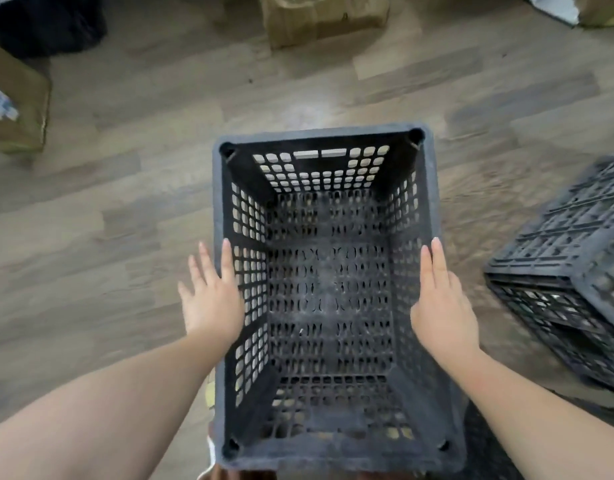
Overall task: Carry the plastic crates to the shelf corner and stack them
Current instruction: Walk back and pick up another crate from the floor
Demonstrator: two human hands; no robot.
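A dark grey perforated plastic crate (pixel 324 133) sits upright and empty right below me, its open top facing the camera. My left hand (pixel 212 296) lies flat at the crate's left rim, fingers straight and spread, one finger resting on the rim. Along the right rim lies my right hand (pixel 442 306), its fingers straight and close together. Neither hand curls around the crate. Whether the crate rests on the floor or is pressed between my palms, I cannot tell. More dark crates (pixel 575 265) lie stacked and overturned at the right edge.
Wood-look floor (pixel 160 202) spreads around the crate. A cardboard box (pixel 319 19) stands at the far top centre, another box (pixel 18 109) at the left edge, and a dark object (pixel 45 22) at the top left.
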